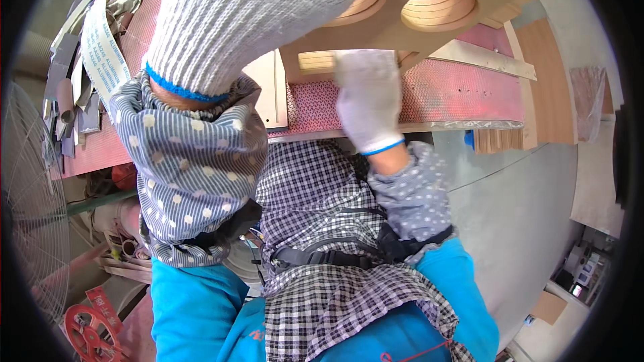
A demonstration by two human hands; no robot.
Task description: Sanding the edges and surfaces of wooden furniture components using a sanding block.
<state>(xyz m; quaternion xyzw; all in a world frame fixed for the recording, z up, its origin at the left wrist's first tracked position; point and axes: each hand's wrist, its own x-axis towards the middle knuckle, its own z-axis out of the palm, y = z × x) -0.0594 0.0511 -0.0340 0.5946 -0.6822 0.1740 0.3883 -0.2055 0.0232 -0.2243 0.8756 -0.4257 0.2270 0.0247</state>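
Observation:
A light wooden piece with round cut-outs (429, 43) rests on the bench, its layered edges showing inside the holes. My left hand (268, 17), in a white knit glove with a blue cuff, reaches across its left part. The thumb stretches right along the wood; the other fingers pass out of the top of the view, so the grip shows only in part. My right hand (370, 97), gloved the same way, is at the front lower edge of the piece. Motion blurs its fingers, and whether they hold anything is hidden.
The bench has a red patterned cover (463, 97). A pale board (272, 94) lies beside my left wrist, and a wooden strip (486, 59) lies at right. Scraps and strips (84, 87) pile up at far left, near a wire fan guard (33, 208). Stacked boards (500, 141) stand beyond the bench's right end.

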